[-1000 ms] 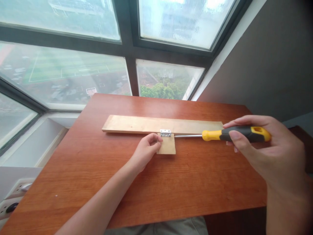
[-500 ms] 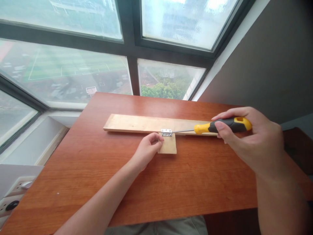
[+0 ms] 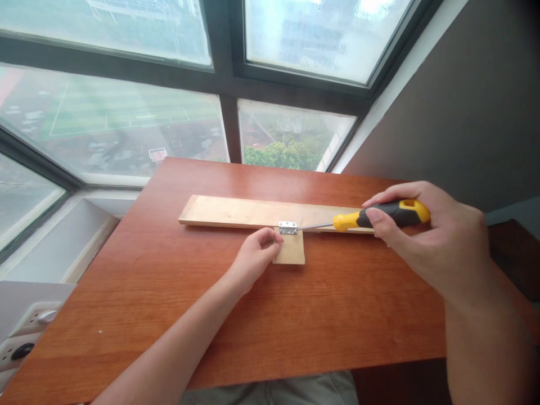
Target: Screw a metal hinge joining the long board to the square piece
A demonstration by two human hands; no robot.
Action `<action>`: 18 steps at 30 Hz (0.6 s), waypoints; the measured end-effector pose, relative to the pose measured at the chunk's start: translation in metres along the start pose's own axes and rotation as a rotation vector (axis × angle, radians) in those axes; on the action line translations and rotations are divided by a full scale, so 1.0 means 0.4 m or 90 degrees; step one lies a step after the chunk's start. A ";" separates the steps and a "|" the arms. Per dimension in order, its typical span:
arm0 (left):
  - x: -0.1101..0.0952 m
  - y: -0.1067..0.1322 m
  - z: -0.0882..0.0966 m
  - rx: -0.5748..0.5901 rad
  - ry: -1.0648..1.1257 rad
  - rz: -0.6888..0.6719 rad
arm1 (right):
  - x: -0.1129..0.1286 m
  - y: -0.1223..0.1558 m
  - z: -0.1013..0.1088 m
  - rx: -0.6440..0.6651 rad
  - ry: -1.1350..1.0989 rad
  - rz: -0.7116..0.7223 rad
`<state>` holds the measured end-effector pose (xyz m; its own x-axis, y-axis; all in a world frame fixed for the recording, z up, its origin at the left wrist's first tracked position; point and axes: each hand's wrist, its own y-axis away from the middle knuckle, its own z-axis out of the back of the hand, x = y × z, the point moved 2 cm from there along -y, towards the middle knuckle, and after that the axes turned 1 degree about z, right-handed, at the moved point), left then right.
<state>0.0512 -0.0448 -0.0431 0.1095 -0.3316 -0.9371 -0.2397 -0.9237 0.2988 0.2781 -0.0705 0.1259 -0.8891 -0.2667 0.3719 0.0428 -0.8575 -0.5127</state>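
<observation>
My right hand (image 3: 426, 230) is wrapped round the yellow-and-black handle of a screwdriver (image 3: 386, 215). Its metal shaft points left, and the tip meets the right end of a small silver hinge (image 3: 288, 227). That hinge lies where a long pale wooden board (image 3: 236, 211) meets a small wooden piece (image 3: 291, 252) on its near side. At the small piece's left edge, just below the hinge, my left hand (image 3: 259, 250) is closed with thumb and fingertips on the wood. The screw heads are too small to make out.
Everything rests on a reddish-brown wooden table (image 3: 337, 315). Windows with dark frames (image 3: 230, 121) rise behind it, and a grey wall (image 3: 464, 112) stands to the right. Wall sockets (image 3: 25, 334) are beside the table's left edge.
The screwdriver and my right hand have shifted slightly left. My left hand, the boards and the hinge stay nearly where they were.
</observation>
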 end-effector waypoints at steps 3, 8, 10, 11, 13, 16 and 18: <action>-0.001 0.000 -0.001 0.000 0.005 -0.002 | 0.006 -0.012 0.002 0.009 0.045 0.043; -0.002 0.001 -0.002 0.002 0.003 -0.005 | 0.037 -0.036 -0.003 0.016 0.092 0.122; -0.002 0.001 -0.001 0.003 0.002 -0.005 | 0.054 -0.046 -0.005 0.019 0.103 0.153; -0.002 0.001 -0.001 0.004 0.001 -0.005 | 0.062 -0.052 -0.006 0.023 0.109 0.166; -0.002 0.001 -0.001 0.006 0.000 -0.007 | 0.075 -0.062 -0.009 0.029 0.122 0.182; -0.004 0.000 -0.001 0.005 -0.002 -0.015 | 0.088 -0.076 -0.012 0.038 0.144 0.197; -0.005 0.000 -0.001 0.004 -0.003 -0.017 | 0.093 -0.083 -0.016 0.045 0.151 0.204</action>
<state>0.0514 -0.0444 -0.0412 0.1109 -0.3064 -0.9454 -0.2429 -0.9308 0.2731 0.2406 -0.0491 0.1518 -0.9059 -0.4233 0.0091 0.3584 -0.7780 -0.5160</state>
